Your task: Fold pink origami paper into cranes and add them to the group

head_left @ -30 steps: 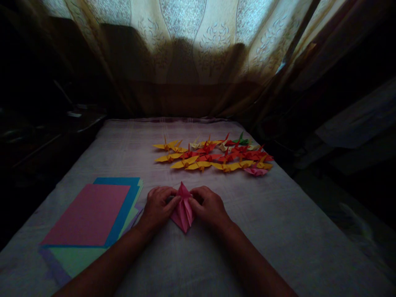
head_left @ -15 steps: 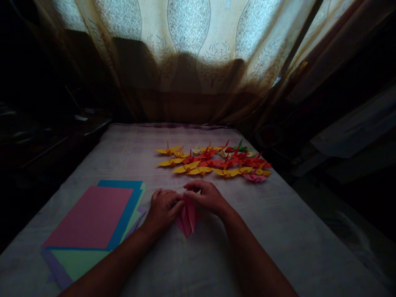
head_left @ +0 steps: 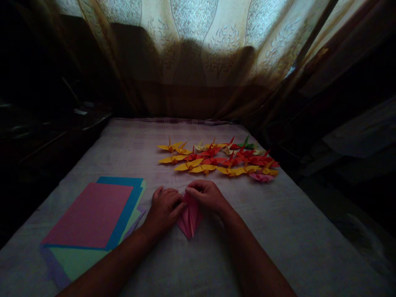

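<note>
A pink origami paper, folded to a narrow kite-like shape, lies on the cloth with its point toward me. My left hand is closed on its left edge, the thumb resting on the paper. At its far end my right hand pinches the top between thumb and fingers. The fingers hide the upper tip. Beyond my hands stand several folded paper cranes in yellow, red, cream, green and pink.
To the left lies a stack of square paper sheets, pink on top, with blue, pale green and purple beneath. The surface wears a pale checked cloth. A patterned curtain hangs behind; both sides are dark.
My right hand has closed its pinch on the top of the pink paper, and the front folds lie a little wider. My view has shifted slightly.
</note>
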The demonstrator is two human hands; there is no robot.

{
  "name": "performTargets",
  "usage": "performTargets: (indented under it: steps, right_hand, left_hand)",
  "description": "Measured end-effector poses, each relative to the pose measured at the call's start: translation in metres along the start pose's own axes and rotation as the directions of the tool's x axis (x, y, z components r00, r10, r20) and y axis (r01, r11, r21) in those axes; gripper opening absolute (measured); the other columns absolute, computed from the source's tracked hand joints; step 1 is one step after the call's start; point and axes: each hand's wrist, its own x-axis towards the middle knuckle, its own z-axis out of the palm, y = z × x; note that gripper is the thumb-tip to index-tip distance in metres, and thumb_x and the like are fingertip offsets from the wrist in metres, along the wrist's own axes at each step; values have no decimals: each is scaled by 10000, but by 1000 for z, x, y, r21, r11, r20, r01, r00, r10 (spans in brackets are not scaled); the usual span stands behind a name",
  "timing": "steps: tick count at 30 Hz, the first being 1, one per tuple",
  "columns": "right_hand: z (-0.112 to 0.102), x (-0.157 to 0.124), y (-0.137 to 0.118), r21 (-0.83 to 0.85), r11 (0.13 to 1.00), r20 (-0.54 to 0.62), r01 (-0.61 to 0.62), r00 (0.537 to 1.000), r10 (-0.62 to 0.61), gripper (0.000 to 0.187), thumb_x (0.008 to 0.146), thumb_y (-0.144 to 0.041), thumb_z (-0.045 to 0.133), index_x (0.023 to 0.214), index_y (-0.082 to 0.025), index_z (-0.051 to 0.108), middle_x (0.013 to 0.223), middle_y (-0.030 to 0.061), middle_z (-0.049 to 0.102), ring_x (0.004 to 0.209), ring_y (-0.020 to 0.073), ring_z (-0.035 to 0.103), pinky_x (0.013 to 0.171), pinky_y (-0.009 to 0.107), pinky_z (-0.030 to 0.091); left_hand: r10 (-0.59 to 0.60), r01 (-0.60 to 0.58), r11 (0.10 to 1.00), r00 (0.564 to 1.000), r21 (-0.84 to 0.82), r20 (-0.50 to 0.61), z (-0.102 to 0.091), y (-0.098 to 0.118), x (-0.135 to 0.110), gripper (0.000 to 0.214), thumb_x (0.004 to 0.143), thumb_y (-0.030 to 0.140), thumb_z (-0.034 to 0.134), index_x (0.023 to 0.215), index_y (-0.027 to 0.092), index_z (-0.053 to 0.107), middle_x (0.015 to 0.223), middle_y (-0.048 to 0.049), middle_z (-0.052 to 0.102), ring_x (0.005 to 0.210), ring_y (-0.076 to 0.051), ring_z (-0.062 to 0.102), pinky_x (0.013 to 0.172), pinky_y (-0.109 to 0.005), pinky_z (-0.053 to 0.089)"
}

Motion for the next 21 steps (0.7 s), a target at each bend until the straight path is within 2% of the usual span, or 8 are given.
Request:
performTargets:
  steps: [2,7,12,14,17,21]
  right_hand:
    - [-2,-1,-2,-40,999,-7,28,1000,-28,208,783,-350,593,721,-178,693,693,-4,678,667,138,607,624,226,447]
    - [-1,-2,-7,-148,985,-147,84,984,-106,187,779,-307,568,695,-190,688,708,12,696,689,154,620,666,250,462]
    - [5,-2,-7,-210,975,-272,77,953,-134,220,799,-307,528,654,-197,650,662,16,656,661,150,591,660,254,463]
    - [4,-1,-5,-154,986,-262,71,959,-110,261,824,-349,510,671,-191,652,670,19,653,643,141,582,628,244,463]
    - [-2,1,0,6,1000,-180,22,983,-21,326,850,-427,499,776,-181,699,730,25,691,607,125,587,578,228,472]
    - [-9,1,3,91,996,-59,-9,998,14,303,780,-423,628,937,-192,744,838,24,734,686,136,635,645,252,514]
  left_hand:
    - [-8,8,1000,1000,1,-1,0,0,0,111,870,291,580,875,260,686,972,-15,735,1059,-243,619,1099,-534,211]
    - [-2,2,1000,1000,10,-15,0,2,0,102,863,295,590,856,250,682,958,-17,736,1061,-245,623,1098,-533,216]
    - [-11,11,1000,1000,6,3,-2,3,0,85,850,298,612,842,249,681,943,-18,741,1073,-256,620,1089,-541,221]
    - [-13,13,1000,1000,1,13,-3,3,0,90,849,300,610,862,255,687,951,-22,741,1074,-259,619,1088,-544,224]
    - [-18,18,1000,1000,-10,8,-4,3,1,105,854,307,599,864,256,691,976,-30,739,1060,-252,623,1094,-540,226]
    - [-5,5,1000,1000,-12,2,-3,2,1,117,853,319,593,860,257,692,967,-26,740,1057,-247,622,1100,-535,224]
